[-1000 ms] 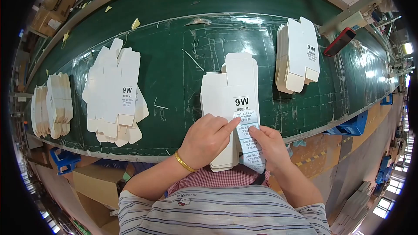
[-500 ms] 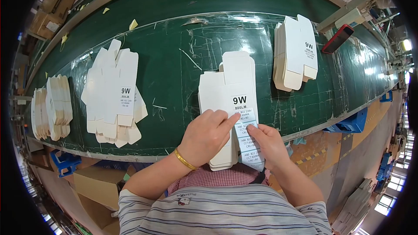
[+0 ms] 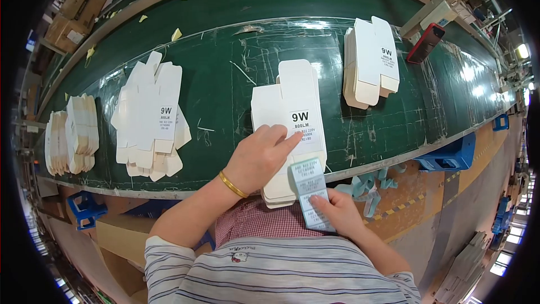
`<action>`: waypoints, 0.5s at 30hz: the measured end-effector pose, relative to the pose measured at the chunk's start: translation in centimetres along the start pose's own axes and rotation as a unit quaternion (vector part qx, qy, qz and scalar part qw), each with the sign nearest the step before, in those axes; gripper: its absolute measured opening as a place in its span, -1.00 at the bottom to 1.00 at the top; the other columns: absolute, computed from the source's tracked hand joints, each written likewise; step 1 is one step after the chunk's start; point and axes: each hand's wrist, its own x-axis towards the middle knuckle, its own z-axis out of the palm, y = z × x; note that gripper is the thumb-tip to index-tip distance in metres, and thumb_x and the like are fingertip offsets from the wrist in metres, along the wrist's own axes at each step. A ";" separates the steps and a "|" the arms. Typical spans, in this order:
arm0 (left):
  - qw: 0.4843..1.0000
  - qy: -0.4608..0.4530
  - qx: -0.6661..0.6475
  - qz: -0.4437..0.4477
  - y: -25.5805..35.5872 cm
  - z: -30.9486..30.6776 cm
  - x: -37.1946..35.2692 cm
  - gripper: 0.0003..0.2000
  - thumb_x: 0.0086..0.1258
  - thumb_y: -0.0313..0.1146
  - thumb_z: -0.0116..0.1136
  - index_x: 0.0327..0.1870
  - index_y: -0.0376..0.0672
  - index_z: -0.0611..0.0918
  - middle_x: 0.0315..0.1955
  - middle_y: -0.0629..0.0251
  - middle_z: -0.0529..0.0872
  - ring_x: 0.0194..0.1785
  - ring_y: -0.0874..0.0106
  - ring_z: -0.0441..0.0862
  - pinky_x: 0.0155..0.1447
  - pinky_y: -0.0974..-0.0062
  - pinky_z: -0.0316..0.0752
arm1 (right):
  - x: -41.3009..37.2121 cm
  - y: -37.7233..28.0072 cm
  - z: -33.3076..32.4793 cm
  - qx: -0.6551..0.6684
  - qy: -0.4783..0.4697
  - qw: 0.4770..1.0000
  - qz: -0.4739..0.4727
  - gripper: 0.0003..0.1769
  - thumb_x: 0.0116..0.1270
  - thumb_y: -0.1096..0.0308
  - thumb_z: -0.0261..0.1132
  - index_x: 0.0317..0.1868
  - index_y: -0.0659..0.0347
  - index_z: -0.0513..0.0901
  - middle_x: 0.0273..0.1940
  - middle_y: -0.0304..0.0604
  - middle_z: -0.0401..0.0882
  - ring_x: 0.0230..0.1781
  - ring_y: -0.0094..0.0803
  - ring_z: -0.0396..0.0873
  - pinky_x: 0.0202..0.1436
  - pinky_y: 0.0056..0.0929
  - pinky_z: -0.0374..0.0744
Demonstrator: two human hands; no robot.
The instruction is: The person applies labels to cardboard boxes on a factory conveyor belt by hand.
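Note:
A stack of flat white cartons [image 3: 287,101] printed "9W 800LM" lies at the table's near edge, in front of me. My left hand [image 3: 261,155] rests on the top carton, its index finger stretched onto the small label under the print and its other fingers curled. Below and to the right, my right hand [image 3: 336,209] pinches a strip of bluish printed labels [image 3: 309,183] between thumb and fingers. The strip's upper end lies over the lower part of the stack.
Other carton piles lie at the left [image 3: 147,107], far left [image 3: 81,132] and right [image 3: 370,59]. A red-edged phone [image 3: 426,43] is at the right. Blue stools [image 3: 450,155] and light-blue backing strips [image 3: 371,186] show beyond the near edge.
My right hand has drawn the label strip down and away from the printed area. My left index finger stays on the top carton's label. The view has shifted slightly.

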 end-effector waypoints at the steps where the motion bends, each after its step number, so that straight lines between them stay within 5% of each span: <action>1: 1.000 0.005 0.003 0.010 0.1 -0.2 -0.1 -0.62 0.14 -0.57 0.22 0.04 -0.16 0.68 -0.29 0.26 0.54 -0.26 0.32 0.54 -0.20 0.42 0.53 | -0.4 0.8 -0.4 -0.019 -0.007 1.000 -0.011 -0.72 0.45 0.30 0.26 -0.03 0.37 0.68 -0.25 -0.27 0.69 -0.32 -0.66 0.55 -0.24 -0.61 0.54; 5: 0.998 0.009 0.023 0.061 0.1 -0.6 -0.7 -0.66 0.17 -0.50 0.24 0.02 -0.14 0.69 -0.30 0.29 0.54 -0.28 0.33 0.54 -0.23 0.40 0.53 | -1.5 2.1 -1.5 0.027 -0.005 1.000 -0.013 -0.72 0.45 0.29 0.26 -0.03 0.37 0.67 -0.26 -0.28 0.69 -0.34 -0.66 0.56 -0.27 -0.62 0.53; 10: 0.995 -0.009 0.097 0.015 2.3 -0.1 1.7 -0.62 0.22 -0.24 0.27 0.07 -0.10 0.65 -0.31 0.29 0.53 -0.23 0.31 0.56 -0.22 0.39 0.56 | -2.1 2.7 -1.3 0.055 -0.008 0.998 -0.031 -0.73 0.44 0.31 0.27 -0.03 0.36 0.66 -0.26 -0.28 0.68 -0.33 -0.65 0.55 -0.27 -0.60 0.54; 13: 0.987 -0.017 0.130 0.090 1.8 0.9 2.3 -0.64 0.23 -0.24 0.25 -0.01 -0.25 0.60 -0.26 0.25 0.59 -0.17 0.27 0.58 -0.15 0.36 0.56 | -2.5 1.9 -0.8 0.054 -0.009 0.997 -0.051 -0.76 0.44 0.32 0.27 -0.06 0.35 0.66 -0.28 -0.29 0.67 -0.36 -0.65 0.54 -0.30 -0.61 0.52; 15: 0.977 -0.053 0.163 0.124 1.7 1.6 2.3 -0.82 0.22 -0.32 0.21 -0.28 -0.24 0.63 -0.32 0.27 0.59 -0.22 0.31 0.59 -0.18 0.38 0.57 | -2.9 1.5 -0.4 0.058 -0.009 0.997 -0.051 -0.78 0.44 0.33 0.26 -0.08 0.34 0.66 -0.30 -0.31 0.66 -0.38 -0.66 0.53 -0.31 -0.62 0.52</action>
